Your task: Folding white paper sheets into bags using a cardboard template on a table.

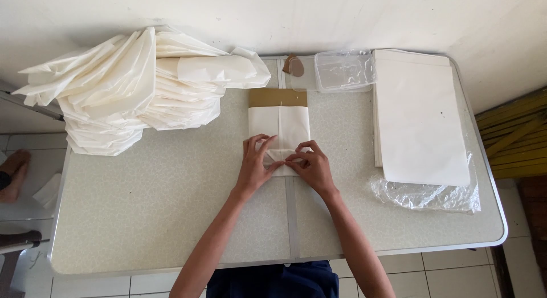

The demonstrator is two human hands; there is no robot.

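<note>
Both hands, left hand [255, 163] and right hand [310, 165], pinch the near fold of a white paper bag [279, 127] at the centre of the folding table [171, 207], between a heap of finished bags [131, 87] and stacked flat sheets [419, 121].

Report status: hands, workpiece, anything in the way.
Left hand and right hand pressing folded white paper at its near end. Brown card template underneath. Nothing obstructing.

Two bare forearms, no sleeves seen, no watch or rings; they enter from the bottom centre of the frame. Left hand [254, 161] & right hand [310, 166] are ungloved w/ slim fingers, short nails. Dark navy garment [273, 281] at the bottom edge, betw. the arms.
</note>
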